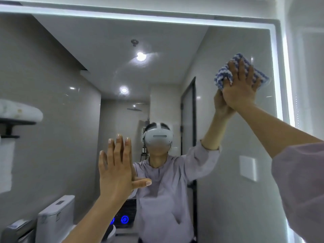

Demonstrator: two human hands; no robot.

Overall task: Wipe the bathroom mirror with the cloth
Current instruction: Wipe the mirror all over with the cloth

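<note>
**Blue-and-white cloth pressed to the mirror's upper right**

Glass takes up nearly the whole frame: the mirror (61, 71) runs from the left edge to a lit border (280, 67) along the top and right. Faint curved smears (140, 65) show in the upper middle, around the reflected ceiling lights.

The right hand (240, 88) is raised to the upper right of the frame, just inside the lit border. The left hand (117, 169) is at lower centre left, palm forward, and looks to be flat against the glass as a brace.

The cloth (223, 74) is folded into a pad, trapped between the right palm and the mirror, touching both. The right fingers (242, 69) lie straight and spread over it, pressing, not curled round it. The left fingers (119, 148) are straight and together, thumb out, holding nothing.

The wiping step looks to be in hand, at the top right corner. The next stroke probably calls for steady flat pressure while sweeping leftward or down toward the smeared middle, keeping the pad from slipping out from under the palm.
</note>
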